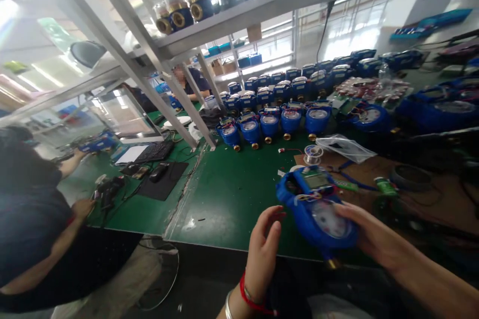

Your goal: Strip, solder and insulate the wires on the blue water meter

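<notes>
My right hand (361,227) grips the right side of a blue water meter (299,209), thumb over its round clear dial. The meter is tilted above the table's front edge, with its brass end pointing down. Coloured wires and a small grey display show in its open upper housing. Just left of the meter is my left hand (265,239), its fingers curled but apart from the thumb, with nothing in it. A red cord and a silver bangle circle that wrist.
Several blue meters (269,124) stand in rows at the back of the green table (220,194). A solder wire spool (313,153), a plastic bag (346,147) and a green bottle (385,187) lie to the right. A metal shelf frame (239,20) rises ahead. A co-worker (33,219) sits at left.
</notes>
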`<state>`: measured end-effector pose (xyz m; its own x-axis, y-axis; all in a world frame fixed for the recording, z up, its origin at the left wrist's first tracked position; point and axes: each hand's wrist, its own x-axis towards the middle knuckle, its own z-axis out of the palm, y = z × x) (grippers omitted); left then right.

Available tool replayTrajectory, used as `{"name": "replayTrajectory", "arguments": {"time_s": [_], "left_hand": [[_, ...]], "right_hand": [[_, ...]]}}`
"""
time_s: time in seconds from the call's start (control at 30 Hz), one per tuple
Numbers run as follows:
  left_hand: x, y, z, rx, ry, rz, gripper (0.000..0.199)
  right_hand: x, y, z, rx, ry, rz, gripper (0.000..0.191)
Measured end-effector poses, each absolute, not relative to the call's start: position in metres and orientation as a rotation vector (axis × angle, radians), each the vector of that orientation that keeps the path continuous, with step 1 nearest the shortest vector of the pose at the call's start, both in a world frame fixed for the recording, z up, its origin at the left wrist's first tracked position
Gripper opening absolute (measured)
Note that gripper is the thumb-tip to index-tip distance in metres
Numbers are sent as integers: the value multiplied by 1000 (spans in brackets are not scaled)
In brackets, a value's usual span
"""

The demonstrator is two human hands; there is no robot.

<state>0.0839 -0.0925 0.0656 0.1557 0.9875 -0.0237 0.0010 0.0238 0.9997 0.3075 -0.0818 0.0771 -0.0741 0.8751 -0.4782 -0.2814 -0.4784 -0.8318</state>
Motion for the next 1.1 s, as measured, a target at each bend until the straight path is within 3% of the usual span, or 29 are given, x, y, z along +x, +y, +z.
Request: {"name": "replayTrajectory", "arguments": {"time_s": [0.1, 0.27, 0.63, 0.93, 1.1], "left_hand": [[66, -96, 55, 1102, 1202, 1155, 45], [54, -90, 55, 1033, 1338, 1170, 61], [48, -75, 40, 1258, 1370, 1153, 64], [20, -47, 87, 1830, 1553, 1116, 24], [28, -33, 97, 1912, 1536, 1016, 7]], "right_hand": [[267, -69, 70, -1229, -746, 1820, 48], [223, -55, 60, -1397, -923, 1677, 60], [247, -51, 56, -1679, -1273, 1517, 70], [269, -54, 53, -1622, -1704, 1315, 70], [277, -56, 62, -1705, -1884, 779, 60]]}}
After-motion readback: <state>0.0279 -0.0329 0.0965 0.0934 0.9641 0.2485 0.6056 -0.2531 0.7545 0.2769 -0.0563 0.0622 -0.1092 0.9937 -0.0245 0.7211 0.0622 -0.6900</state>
